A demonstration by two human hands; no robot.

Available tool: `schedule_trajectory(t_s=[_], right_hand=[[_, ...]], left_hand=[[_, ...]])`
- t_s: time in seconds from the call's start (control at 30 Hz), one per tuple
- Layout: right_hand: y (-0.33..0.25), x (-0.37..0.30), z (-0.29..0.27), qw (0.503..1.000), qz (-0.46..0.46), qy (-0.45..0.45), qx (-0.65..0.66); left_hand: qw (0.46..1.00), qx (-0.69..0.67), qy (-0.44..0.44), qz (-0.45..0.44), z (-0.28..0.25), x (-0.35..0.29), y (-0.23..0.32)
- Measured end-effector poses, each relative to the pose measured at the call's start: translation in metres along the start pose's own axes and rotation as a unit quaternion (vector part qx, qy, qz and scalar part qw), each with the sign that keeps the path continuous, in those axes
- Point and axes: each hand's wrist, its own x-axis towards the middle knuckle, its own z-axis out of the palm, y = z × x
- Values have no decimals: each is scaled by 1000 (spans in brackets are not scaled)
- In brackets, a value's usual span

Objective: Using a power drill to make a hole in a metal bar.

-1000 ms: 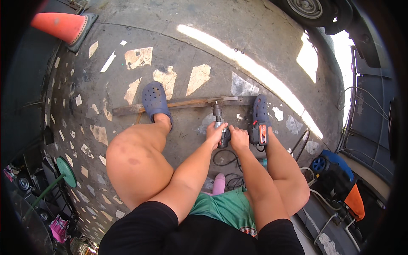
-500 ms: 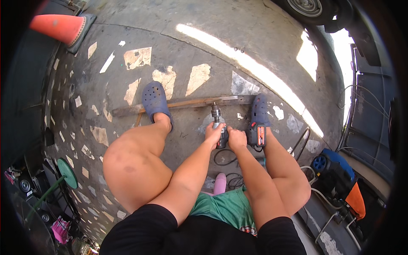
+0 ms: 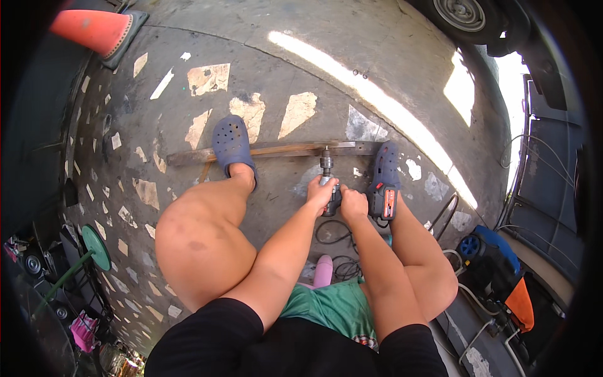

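Note:
Both my hands hold a cordless drill [image 3: 326,164], its chuck pointing away from me. My left hand [image 3: 321,191] wraps round the drill's body behind the chuck. Closed on the handle is my right hand [image 3: 353,204], beside the black and orange battery pack [image 3: 383,202] at the drill's right end. The bit tip is at the long, narrow bar [image 3: 276,151], which lies across the floor and looks brown and rusty; whether they touch I cannot tell. My left foot, in a blue clog [image 3: 231,141], rests on the bar. The other clog [image 3: 385,163] covers its right end.
An orange traffic cone [image 3: 100,32] stands far left, and a vehicle wheel [image 3: 461,11] shows far right. Cables [image 3: 345,267] lie coiled between my legs. Blue-wheeled equipment [image 3: 470,246] sits at right; a green disc on a pole [image 3: 96,247] is at left.
The drill and both hands have shifted slightly right along the bar, and the bit tip is a little farther forward. My grip is the same.

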Motion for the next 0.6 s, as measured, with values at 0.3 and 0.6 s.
schedule_trajectory(t_s=[0.3,0.6], right_hand=[[-17,2,2,999,-18,-20,-17],[-23,3,1,999,-7,-24,-38]], left_hand=[[999,-8,26,-16,-17,-1,-1],[999,-5,54,1,-16,-16,12]])
